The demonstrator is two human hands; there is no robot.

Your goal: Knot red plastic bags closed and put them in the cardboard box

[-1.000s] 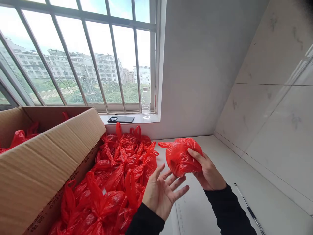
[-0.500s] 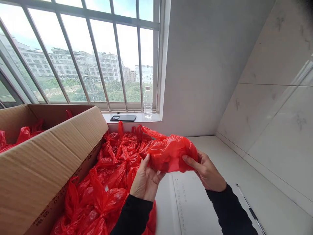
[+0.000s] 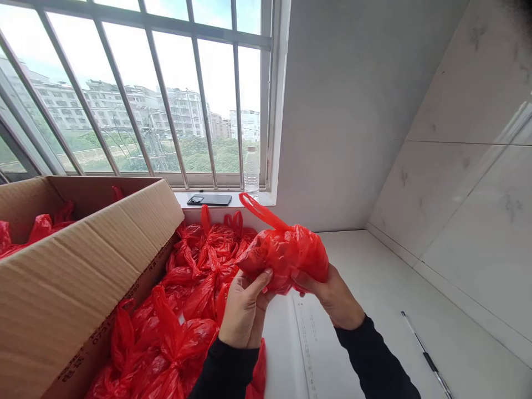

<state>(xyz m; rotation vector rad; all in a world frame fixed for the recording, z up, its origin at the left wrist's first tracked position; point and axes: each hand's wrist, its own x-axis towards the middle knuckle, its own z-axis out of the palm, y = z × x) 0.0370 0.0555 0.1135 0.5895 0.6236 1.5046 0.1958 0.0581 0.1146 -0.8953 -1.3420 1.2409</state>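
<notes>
A red plastic bag with something bulky inside is held up between both hands, above the white table; its contents cannot be made out. One loop handle of the bag sticks up to the left. My left hand grips the bag's lower left side, thumb in front. On the lower right side, my right hand is closed on it, thumb across the front and fingers behind. Just left of my left hand lies a heap of tied red bags.
An open cardboard box with more red bags inside stands at left. A phone and a clear bottle are on the sill of the barred window. Printed paper and a pen lie on the table.
The held bag has been turned in my hands, and its loop handle now points higher. My left thumb has shifted onto its front; my right hand has moved slightly left.
</notes>
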